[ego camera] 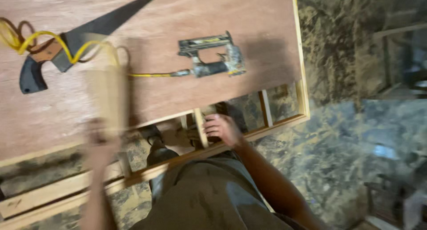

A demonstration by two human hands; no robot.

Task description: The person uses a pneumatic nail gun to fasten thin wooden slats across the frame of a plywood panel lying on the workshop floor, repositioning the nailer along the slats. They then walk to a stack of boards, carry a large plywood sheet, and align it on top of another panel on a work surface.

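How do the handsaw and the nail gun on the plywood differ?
The handsaw is long, flat and dark-bladed with a wood-and-black handle; the nail gun is compact, grey and boxy. A yellow hose plugs into the nail gun but only loops across the handsaw. Both lie untouched on the plywood.

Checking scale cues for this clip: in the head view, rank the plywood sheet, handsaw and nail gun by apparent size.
1. Plywood sheet, by far the largest.
2. Handsaw, long, its tip cut off at the top edge.
3. Nail gun, smallest.
All three lie at similar depth.
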